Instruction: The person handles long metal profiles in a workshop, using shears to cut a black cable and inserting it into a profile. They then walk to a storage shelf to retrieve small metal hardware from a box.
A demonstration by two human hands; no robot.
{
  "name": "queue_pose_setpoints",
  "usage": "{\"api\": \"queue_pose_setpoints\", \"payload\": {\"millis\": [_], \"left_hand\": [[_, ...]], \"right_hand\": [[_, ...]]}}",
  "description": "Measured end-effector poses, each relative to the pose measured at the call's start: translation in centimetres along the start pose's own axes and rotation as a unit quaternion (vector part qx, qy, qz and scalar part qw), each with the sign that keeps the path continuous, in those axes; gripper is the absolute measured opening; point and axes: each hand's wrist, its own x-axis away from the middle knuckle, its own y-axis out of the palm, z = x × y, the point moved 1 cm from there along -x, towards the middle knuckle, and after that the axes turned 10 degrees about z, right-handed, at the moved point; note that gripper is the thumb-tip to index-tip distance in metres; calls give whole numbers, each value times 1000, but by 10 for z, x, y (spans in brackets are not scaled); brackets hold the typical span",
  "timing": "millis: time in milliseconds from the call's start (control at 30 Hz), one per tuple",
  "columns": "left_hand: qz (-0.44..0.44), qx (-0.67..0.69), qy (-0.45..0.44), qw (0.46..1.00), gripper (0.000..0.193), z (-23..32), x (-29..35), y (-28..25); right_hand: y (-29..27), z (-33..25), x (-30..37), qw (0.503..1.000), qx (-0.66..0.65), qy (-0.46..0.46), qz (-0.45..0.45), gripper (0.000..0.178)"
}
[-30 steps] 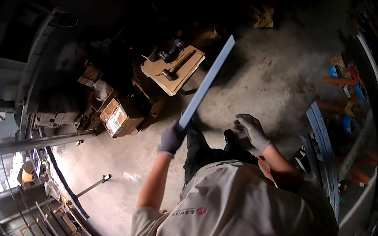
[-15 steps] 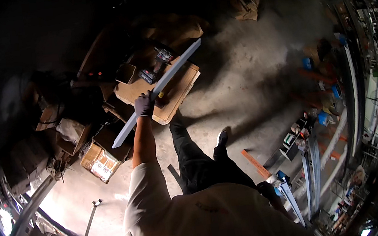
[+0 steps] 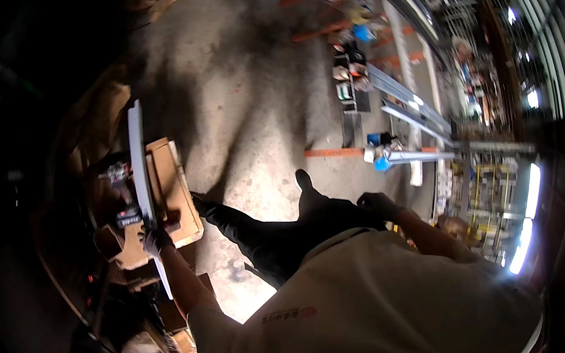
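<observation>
My gloved left hand (image 3: 155, 240) is wrapped round a long, thin grey metal bar (image 3: 138, 149), gripping it below its middle. The bar lies across a light brown board-topped stand (image 3: 173, 184) at the left. Beside the bar, on the same top, rests a cordless power tool (image 3: 128, 217) with a dark battery. My right hand (image 3: 377, 204), in a dark glove, hangs near my right thigh, apart from the bar. Its fingers are too dark and smeared to make out.
Several grey metal bars (image 3: 416, 110) lean at the right, near an orange bar (image 3: 333, 153) on the concrete floor. A rack of small containers (image 3: 350, 74) stands beyond them. Boxes and scrap (image 3: 141, 349) crowd the lower left, and racks of long stock line the right.
The view has swung to the right, so the stand and bar now appear farther left. My left hand still grips the bar. My right arm, mostly hidden before, has come into sight.
</observation>
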Motion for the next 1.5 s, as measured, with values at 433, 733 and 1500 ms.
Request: {"api": "queue_pose_setpoints", "payload": {"millis": [433,733,1500], "left_hand": [[73,0,89,993,65,43,16,-56],[35,138,422,895,31,249,33,-113],[-10,-95,866,492,99,931,390,-119]], "right_hand": [[38,64,1,978,-167,93,87,33],[59,248,-84,718,-354,443,405,40],[-128,141,-245,613,-548,328,466,33]]}}
